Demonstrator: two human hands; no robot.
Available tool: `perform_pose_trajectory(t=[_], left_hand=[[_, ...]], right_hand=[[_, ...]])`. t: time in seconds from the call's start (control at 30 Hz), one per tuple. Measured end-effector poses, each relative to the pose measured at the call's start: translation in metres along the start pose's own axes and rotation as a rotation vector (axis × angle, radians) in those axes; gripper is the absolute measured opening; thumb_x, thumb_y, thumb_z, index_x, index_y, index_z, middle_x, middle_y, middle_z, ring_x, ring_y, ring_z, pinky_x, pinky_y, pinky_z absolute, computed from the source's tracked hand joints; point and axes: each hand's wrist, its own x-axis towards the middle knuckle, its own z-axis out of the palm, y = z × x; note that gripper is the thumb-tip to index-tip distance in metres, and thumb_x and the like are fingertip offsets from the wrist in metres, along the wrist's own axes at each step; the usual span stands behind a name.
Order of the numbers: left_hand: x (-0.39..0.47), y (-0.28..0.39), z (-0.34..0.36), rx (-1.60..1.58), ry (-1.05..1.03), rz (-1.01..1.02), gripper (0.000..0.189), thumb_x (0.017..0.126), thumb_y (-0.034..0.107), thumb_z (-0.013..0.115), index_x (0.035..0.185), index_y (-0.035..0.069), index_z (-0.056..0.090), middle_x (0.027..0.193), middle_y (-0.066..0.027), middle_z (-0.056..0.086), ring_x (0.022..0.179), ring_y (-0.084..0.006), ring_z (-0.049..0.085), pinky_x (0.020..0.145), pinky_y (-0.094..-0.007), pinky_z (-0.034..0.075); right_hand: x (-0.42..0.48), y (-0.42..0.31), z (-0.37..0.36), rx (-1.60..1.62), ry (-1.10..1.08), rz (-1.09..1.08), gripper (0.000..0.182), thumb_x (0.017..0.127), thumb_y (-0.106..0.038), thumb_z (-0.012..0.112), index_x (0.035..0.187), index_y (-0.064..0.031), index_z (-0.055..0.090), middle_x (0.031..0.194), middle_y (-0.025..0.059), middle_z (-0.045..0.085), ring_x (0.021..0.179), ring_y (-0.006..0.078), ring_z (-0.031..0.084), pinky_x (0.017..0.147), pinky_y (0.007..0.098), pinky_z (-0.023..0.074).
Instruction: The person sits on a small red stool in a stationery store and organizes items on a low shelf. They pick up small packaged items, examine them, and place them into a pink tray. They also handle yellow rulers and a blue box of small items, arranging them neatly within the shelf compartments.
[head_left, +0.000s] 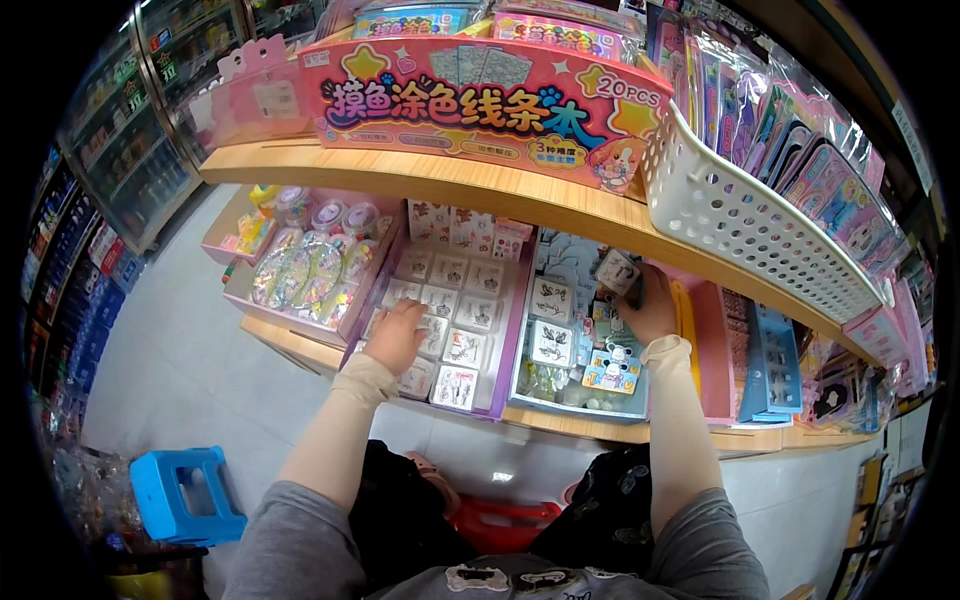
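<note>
My right hand (651, 306) grips a small square clear case (618, 271) with a printed face, raised over a light-blue bin (581, 409). Two similar square cases, a upper one (551, 298) and a lower one (553, 343), lie in that bin's left side. Beside them are blue cartoon cards (611, 369) and clear packets. My left hand (397, 335) rests palm down on square cases in a purple-edged bin (504, 352), its fingers slightly spread. Rows of cases with black and some red line drawings, such as the front one (455, 388), fill that bin.
Above the bins runs a wooden shelf (450, 174) carrying a pink display box (480, 112) and a white perforated basket (750, 202) of packets. A pink bin (300, 311) of beads stands left. On the floor are a blue stool (169, 495) and a red stool (502, 521).
</note>
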Motion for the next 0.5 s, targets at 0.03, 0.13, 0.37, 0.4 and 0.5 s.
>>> perform_pose_trajectory(t=[0.03,0.13,0.37,0.4,0.5], left_hand=[[-0.001,0.000,-0.001,-0.015,0.010,0.005,0.036,0.078,0.005,0.057,0.114,0.002,0.053,0.119,-0.0176,0.051,0.112,-0.0353,0.047,0.094,-0.0451,0.036],[-0.001,-0.003,-0.001,-0.043,0.019,0.032,0.037,0.078,0.004,0.057,0.115,0.001,0.053,0.120,-0.0176,0.050,0.114,-0.0357,0.046,0.095,-0.0452,0.036],[-0.005,-0.007,-0.001,-0.011,-0.036,-0.002,0.040,0.085,0.012,0.053,0.123,0.005,0.048,0.131,-0.0165,0.045,0.126,-0.0343,0.036,0.103,-0.0487,0.029],[-0.005,-0.007,-0.002,-0.021,-0.044,-0.006,0.040,0.085,0.013,0.052,0.124,0.005,0.048,0.131,-0.0169,0.045,0.127,-0.0345,0.036,0.103,-0.0487,0.029],[-0.009,-0.010,-0.006,-0.018,-0.053,-0.006,0.042,0.086,0.017,0.053,0.126,0.006,0.047,0.132,-0.0181,0.043,0.127,-0.0359,0.034,0.103,-0.0491,0.028]], right_hand=[[0.002,-0.002,0.000,-0.019,-0.010,-0.015,0.062,0.064,-0.013,0.070,0.120,-0.0020,0.047,0.118,0.0216,0.050,0.109,0.0372,0.049,0.092,0.0410,0.0419],[0.010,0.001,0.005,-0.102,-0.006,-0.069,0.063,0.063,-0.015,0.072,0.120,-0.0040,0.046,0.116,0.0201,0.052,0.106,0.0357,0.051,0.089,0.0419,0.0432],[0.015,0.005,0.016,-0.114,0.049,-0.061,0.068,0.063,-0.016,0.076,0.123,-0.0041,0.046,0.115,0.0186,0.054,0.105,0.0344,0.053,0.089,0.0404,0.0436],[0.013,0.000,0.012,-0.099,0.072,-0.053,0.067,0.063,-0.014,0.076,0.123,-0.0024,0.047,0.116,0.0195,0.053,0.106,0.0343,0.053,0.091,0.0388,0.0434],[0.001,-0.049,0.005,0.045,0.147,-0.247,0.064,0.062,-0.016,0.076,0.119,-0.0056,0.049,0.111,0.0164,0.055,0.102,0.0326,0.054,0.087,0.0393,0.0444]])
